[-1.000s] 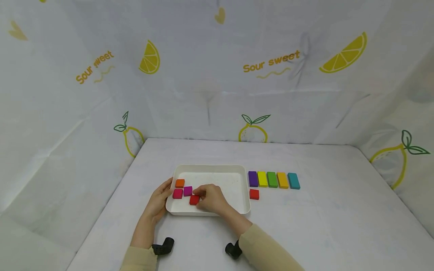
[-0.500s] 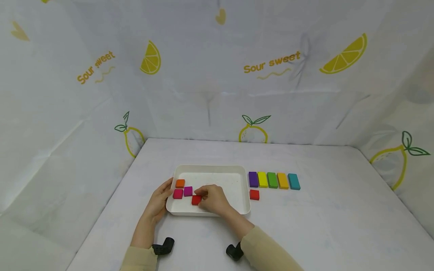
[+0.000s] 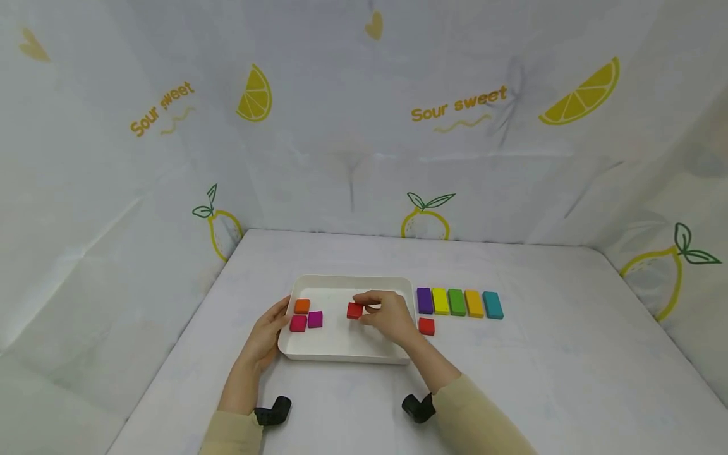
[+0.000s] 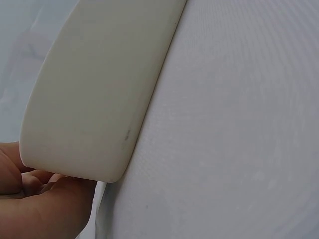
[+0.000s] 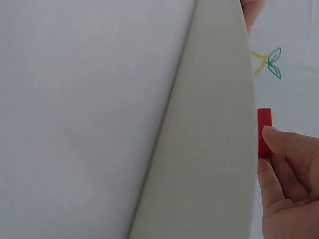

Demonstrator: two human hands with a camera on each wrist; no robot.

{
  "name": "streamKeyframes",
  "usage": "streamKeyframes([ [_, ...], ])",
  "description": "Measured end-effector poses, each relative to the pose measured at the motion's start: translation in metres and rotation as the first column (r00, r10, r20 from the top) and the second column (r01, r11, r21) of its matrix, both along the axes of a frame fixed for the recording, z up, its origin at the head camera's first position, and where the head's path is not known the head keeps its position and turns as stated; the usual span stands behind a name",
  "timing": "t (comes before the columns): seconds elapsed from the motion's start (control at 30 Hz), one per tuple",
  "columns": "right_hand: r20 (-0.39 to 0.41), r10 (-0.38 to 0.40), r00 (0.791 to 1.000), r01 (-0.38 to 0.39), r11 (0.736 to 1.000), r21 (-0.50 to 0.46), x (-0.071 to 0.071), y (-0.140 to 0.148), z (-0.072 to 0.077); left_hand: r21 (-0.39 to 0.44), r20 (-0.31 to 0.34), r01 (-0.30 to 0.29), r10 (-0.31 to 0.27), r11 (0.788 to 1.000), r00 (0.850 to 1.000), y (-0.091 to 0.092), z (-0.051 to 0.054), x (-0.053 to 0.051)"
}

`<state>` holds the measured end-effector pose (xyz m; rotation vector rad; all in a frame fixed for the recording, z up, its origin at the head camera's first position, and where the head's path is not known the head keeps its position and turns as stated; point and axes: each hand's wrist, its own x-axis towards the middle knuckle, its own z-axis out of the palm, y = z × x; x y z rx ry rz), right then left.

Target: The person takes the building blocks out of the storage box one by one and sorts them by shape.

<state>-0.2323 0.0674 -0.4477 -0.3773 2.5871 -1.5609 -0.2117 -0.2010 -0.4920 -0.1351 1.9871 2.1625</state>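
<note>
My right hand [image 3: 389,316] pinches a red square block [image 3: 355,310] between thumb and fingers, above the middle of the white tray [image 3: 341,359]. In the right wrist view the red block [image 5: 264,133] shows past the tray's rim, between the fingertips. At the tray's left end my left hand [image 3: 264,335] holds the side wall, with the thumb at the rim. The left wrist view shows its fingers curled at the tray's corner [image 4: 75,149]. Inside the tray lie an orange block [image 3: 302,306], a pink block [image 3: 298,323] and a purple-magenta block [image 3: 315,319], near the left end.
Right of the tray stands a row of longer blocks: violet [image 3: 424,301], yellow [image 3: 440,301], green [image 3: 457,302], amber [image 3: 474,303] and teal [image 3: 493,304]. Another red block [image 3: 426,326] lies in front of the row. A lemon-printed cloth [image 3: 341,126] hangs behind the table.
My right hand has lifted the red block from the tray's front left part and carried it right and away from me. The left hand has stayed at the tray's left end.
</note>
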Motion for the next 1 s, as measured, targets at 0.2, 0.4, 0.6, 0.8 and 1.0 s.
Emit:
streamKeyframes([
  [0.2,0.011,-0.035,0.999,0.035,0.998,-0.061,-0.01,0.029,0.008,0.013,-0.008,0.003,-0.003,1.0,1.0,-0.002,-0.001,-0.001],
  [0.4,0.016,-0.063,0.998,0.063,0.997,-0.049,-0.013,0.06,0.006,0.001,0.008,-0.01,0.01,1.0,1.0,-0.002,-0.003,-0.003],
  [0.6,0.062,-0.134,0.989,0.132,0.991,0.023,-0.01,0.099,0.003,0.016,0.011,0.001,-0.001,1.0,1.0,-0.002,-0.002,-0.003],
  [0.8,0.034,-0.167,0.985,0.163,0.983,0.082,-0.007,0.131,0.001,0.018,0.013,0.003,-0.003,1.0,1.0,-0.002,-0.001,-0.003],
  [1.0,0.023,-0.149,0.989,0.147,0.986,0.08,-0.003,0.152,-0.003,0.011,0.017,-0.001,0.001,1.0,1.0,-0.002,-0.001,-0.002],
])
